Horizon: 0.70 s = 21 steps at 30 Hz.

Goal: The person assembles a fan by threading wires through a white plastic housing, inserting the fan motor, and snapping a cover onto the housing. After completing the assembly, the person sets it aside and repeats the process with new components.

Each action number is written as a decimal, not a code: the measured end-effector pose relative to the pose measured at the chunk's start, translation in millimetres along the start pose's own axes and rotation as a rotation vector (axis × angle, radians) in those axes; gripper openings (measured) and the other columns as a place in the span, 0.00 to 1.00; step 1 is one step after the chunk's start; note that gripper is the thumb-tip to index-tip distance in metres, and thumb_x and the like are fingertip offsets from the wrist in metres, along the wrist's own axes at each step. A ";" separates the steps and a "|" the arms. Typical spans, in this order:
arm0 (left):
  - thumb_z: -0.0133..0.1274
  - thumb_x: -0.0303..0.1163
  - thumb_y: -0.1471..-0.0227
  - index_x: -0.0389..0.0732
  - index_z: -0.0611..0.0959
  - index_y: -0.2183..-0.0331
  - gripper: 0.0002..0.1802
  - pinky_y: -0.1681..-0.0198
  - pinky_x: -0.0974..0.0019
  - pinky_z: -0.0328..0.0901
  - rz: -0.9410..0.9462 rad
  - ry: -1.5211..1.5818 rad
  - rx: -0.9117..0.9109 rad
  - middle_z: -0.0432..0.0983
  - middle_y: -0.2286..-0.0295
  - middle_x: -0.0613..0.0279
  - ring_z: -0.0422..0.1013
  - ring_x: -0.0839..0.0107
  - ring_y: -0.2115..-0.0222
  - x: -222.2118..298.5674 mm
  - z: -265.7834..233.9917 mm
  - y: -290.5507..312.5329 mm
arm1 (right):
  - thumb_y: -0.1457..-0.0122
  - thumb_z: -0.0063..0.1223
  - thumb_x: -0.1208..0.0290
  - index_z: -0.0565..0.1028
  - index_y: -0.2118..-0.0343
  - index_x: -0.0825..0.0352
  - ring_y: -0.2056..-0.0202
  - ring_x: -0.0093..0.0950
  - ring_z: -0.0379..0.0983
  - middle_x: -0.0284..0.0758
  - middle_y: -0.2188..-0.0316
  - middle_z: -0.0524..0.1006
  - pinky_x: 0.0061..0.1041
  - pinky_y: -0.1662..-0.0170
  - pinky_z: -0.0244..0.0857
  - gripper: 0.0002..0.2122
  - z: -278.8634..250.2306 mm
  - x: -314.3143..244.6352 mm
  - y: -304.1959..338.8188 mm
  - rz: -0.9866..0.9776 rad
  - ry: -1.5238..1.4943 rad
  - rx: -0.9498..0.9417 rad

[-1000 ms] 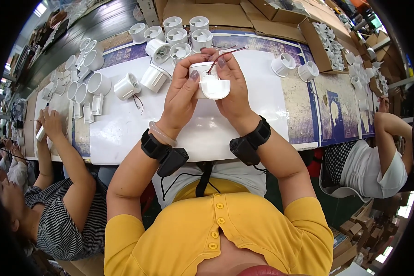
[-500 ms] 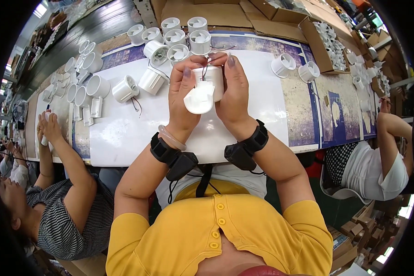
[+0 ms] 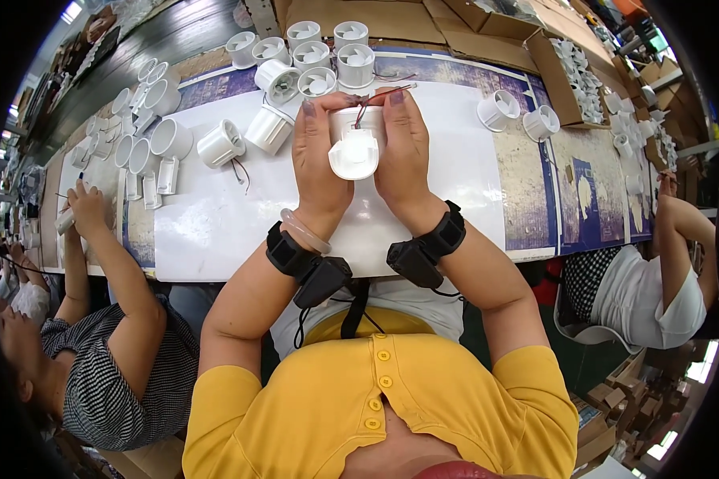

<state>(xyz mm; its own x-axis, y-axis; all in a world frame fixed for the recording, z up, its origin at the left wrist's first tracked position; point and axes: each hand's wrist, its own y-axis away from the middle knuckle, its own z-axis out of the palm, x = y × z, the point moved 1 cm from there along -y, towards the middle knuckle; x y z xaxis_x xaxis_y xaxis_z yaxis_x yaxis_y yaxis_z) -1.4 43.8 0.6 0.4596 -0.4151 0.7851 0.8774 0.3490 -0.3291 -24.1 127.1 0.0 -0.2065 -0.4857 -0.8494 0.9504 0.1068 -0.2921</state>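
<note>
Between my palms I hold a white plastic fan housing (image 3: 346,120), with its round body toward the far side. A smaller white rounded plastic piece (image 3: 354,158) sits at its near side; whether it is fixed on, I cannot tell. My left hand (image 3: 321,152) is wrapped round the left side and my right hand (image 3: 403,148) round the right. Thin red and dark wires (image 3: 365,108) run up from the housing between my thumbs, and their ends stick out past my right fingertips. My other fingers are partly hidden behind the housing.
Several white fan housings (image 3: 355,65) stand beyond my hands; others lie left (image 3: 220,144) and right (image 3: 498,110). Open cardboard boxes (image 3: 567,80) hold white parts at far right. On the left, a co-worker's hands (image 3: 84,209) hold a white part; another person sits at right.
The housing has turned slightly, so the rounded piece now points straight toward me and sits a little higher and to the right. More of the wires shows above my right fingers.
</note>
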 end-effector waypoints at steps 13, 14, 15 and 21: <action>0.35 0.51 0.39 0.40 0.72 0.65 0.23 0.51 0.65 0.61 -0.192 0.239 0.023 0.70 0.61 0.59 0.67 0.69 0.58 -9.1 -16.3 -3.5 | 0.33 0.29 0.56 0.68 0.65 0.66 0.66 0.20 0.67 0.30 0.68 0.70 0.20 0.59 0.62 0.18 -1.0 3.3 -3.8 0.023 -0.066 -0.006; 0.36 0.53 0.39 0.39 0.72 0.63 0.25 0.51 0.65 0.61 -0.212 0.296 -0.004 0.69 0.59 0.59 0.66 0.69 0.57 -10.1 -16.4 -2.7 | 0.33 0.29 0.56 0.68 0.65 0.66 0.66 0.20 0.67 0.30 0.68 0.70 0.20 0.59 0.62 0.18 -2.7 3.9 -5.0 0.019 -0.065 -0.005; 0.36 0.53 0.39 0.39 0.72 0.63 0.25 0.51 0.65 0.61 -0.213 0.297 -0.009 0.69 0.59 0.59 0.66 0.69 0.57 -10.4 -15.1 -1.1 | 0.33 0.28 0.55 0.68 0.65 0.66 0.66 0.21 0.67 0.31 0.68 0.70 0.21 0.58 0.62 0.19 -5.7 6.2 -6.6 0.026 -0.030 0.026; 0.51 0.47 0.46 0.38 0.63 0.52 0.28 0.47 0.65 0.58 0.063 -0.218 -0.219 0.64 0.53 0.61 0.61 0.72 0.51 -8.6 2.5 10.7 | 0.32 0.26 0.57 0.68 0.67 0.68 0.66 0.22 0.69 0.34 0.70 0.73 0.21 0.59 0.63 0.20 -18.2 -11.2 -14.7 0.030 0.225 0.119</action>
<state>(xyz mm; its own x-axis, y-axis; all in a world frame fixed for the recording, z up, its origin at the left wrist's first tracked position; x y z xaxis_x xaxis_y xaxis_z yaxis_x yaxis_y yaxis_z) 3.8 53.2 -8.4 0.4945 -0.2004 0.8457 0.8677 0.1696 -0.4672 -40.0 146.7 5.8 -0.2113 -0.2772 -0.9373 0.9749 0.0091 -0.2224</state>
